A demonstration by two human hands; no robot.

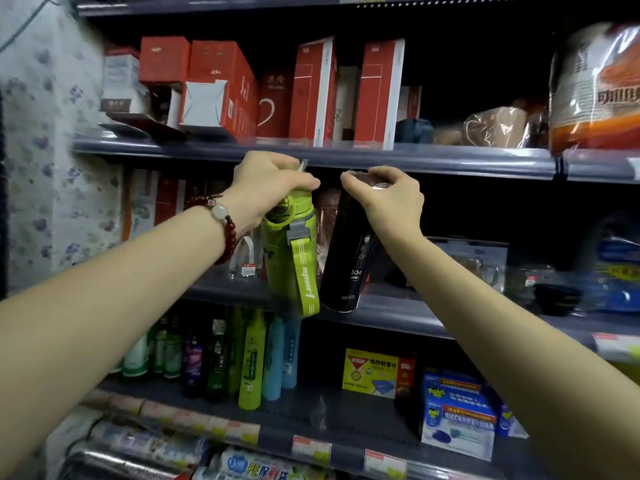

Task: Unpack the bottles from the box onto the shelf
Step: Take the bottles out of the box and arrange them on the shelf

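Shop shelving fills the view, dim and crowded, with a flowered cloth (45, 133) hanging at the far left and red cartons (221, 88) lined up on the upper board. Below that board, the left hand (268, 183), a red bead bracelet (225, 226) on its wrist, grips the green bottle (289, 258) by its cap, fingers curled over the top; the bottle hangs tilted in the air, its strap dangling, in front of the middle shelf (408, 315). Just beside it, the right hand (386, 195) is clamped on the lid of the black bottle (346, 261), which also leans, its base hovering near the shelf's front lip and not clearly resting on it. Glassware (485, 268) stands further right on the same board, with blue packs (616, 268) beyond. Both bottles are held only from above and swing close together, so they could knock against each other, or a base could catch the shelf edge and tip forward on release. A push too deep risks striking the glass pieces behind. The source box is out of sight.
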